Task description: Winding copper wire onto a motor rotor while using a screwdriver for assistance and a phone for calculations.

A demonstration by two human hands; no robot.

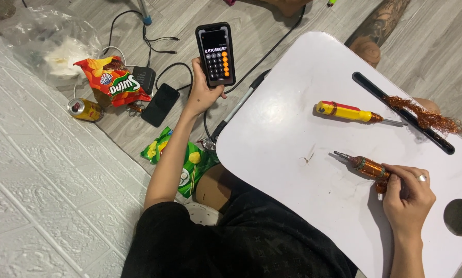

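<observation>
On the white surface (293, 154), below the yellow screwdriver (347, 111), the right hand (408, 198) has its grip clamped on a copper-wound coil (369, 167). It looks stiff, fairly heavy, with fragile wire, best held by its body. Left of the surface, the left hand (202, 92) grips a phone (215, 54).

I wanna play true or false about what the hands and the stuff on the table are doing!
1. The left hand holds a phone. True.
2. The right hand is empty. False: it holds a copper-wound rotor on the table.
3. A yellow and red screwdriver lies on the table. True.
4. The can stands on the table. False: it lies on the floor.
5. The loose copper wire lies by the black groove. True.
</observation>
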